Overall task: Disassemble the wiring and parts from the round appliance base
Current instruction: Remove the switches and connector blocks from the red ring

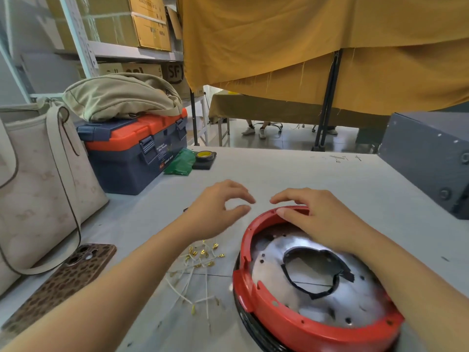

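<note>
Round red appliance base [291, 318] with torn metal plate [276, 273] inside

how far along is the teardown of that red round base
Mostly done, it seems: a loose pile of white wires with brass terminals lies on the table beside the red round base. In hand: the right hand rests on its far rim; the left hand hovers empty. Left: the silver metal plate sits inside the ring.

Toolbox [132, 153], bag [121, 97] atop; tote [38, 179]; phone [66, 280]; tape [205, 156].
</note>
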`<state>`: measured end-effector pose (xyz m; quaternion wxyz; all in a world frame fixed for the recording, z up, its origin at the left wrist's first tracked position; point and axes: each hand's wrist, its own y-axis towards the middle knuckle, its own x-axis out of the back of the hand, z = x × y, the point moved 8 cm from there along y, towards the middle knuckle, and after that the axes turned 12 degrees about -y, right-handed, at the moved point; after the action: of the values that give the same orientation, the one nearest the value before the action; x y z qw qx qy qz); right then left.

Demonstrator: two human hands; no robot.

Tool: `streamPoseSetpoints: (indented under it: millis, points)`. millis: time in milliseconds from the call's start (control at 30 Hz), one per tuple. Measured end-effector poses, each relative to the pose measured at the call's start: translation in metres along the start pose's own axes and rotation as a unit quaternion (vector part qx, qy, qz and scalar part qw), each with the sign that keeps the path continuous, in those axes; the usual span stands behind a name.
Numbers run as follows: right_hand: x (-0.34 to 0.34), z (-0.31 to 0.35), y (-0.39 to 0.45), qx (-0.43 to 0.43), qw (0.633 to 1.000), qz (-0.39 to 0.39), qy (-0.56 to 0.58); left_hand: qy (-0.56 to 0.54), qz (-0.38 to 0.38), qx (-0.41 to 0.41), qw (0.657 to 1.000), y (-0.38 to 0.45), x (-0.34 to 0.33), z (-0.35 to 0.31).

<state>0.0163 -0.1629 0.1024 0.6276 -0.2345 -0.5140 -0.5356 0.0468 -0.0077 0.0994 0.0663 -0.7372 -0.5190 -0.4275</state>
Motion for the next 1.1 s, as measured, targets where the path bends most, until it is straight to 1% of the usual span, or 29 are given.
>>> streamPoseSetpoints:
  millis: [100,200,267,334,400,501,634,767,834,934,1034,1101]
  points:
    - [0.012,-0.017,-0.012,-0.029,0.999,-0.035,-0.012,0.004,0.055,-0.025,0.998,0.009,-0.033,-0.031]
    - [0.020,-0.039,-0.027,-0.062,0.996,-0.050,-0.033,0.023,0.112,-0.027,0.993,0.016,-0.067,-0.048]
    - [0.025,-0.055,-0.038,-0.087,0.993,-0.054,-0.050,0.054,0.145,-0.029,0.988,0.018,-0.086,-0.053]
    - [0.028,-0.071,-0.048,-0.111,0.990,-0.044,-0.068,0.103,0.159,-0.040,0.981,0.019,-0.098,-0.054]
    - [0.025,-0.082,-0.055,-0.125,0.989,-0.020,-0.076,0.155,0.156,-0.045,0.974,0.019,-0.103,-0.052]
    - [0.019,-0.091,-0.060,-0.137,0.987,0.004,-0.080,0.185,0.138,-0.045,0.972,0.019,-0.103,-0.049]
    - [0.016,-0.092,-0.059,-0.143,0.987,-0.009,-0.075,0.198,0.128,-0.041,0.971,0.020,-0.103,-0.051]
    - [0.014,-0.088,-0.060,-0.132,0.989,-0.026,-0.058,0.262,0.121,-0.038,0.957,0.022,-0.103,-0.053]
    - [0.015,-0.088,-0.061,-0.135,0.988,-0.035,-0.061,0.273,0.116,-0.036,0.954,0.027,-0.103,-0.054]
    - [0.017,-0.088,-0.061,-0.139,0.987,-0.047,-0.069,0.225,0.124,-0.028,0.966,0.036,-0.105,-0.058]
    - [0.016,-0.087,-0.060,-0.133,0.988,-0.043,-0.067,0.124,0.146,-0.030,0.981,0.044,-0.113,-0.065]
    - [0.016,-0.086,-0.060,-0.128,0.989,-0.040,-0.061,0.067,0.141,-0.038,0.987,0.048,-0.115,-0.070]
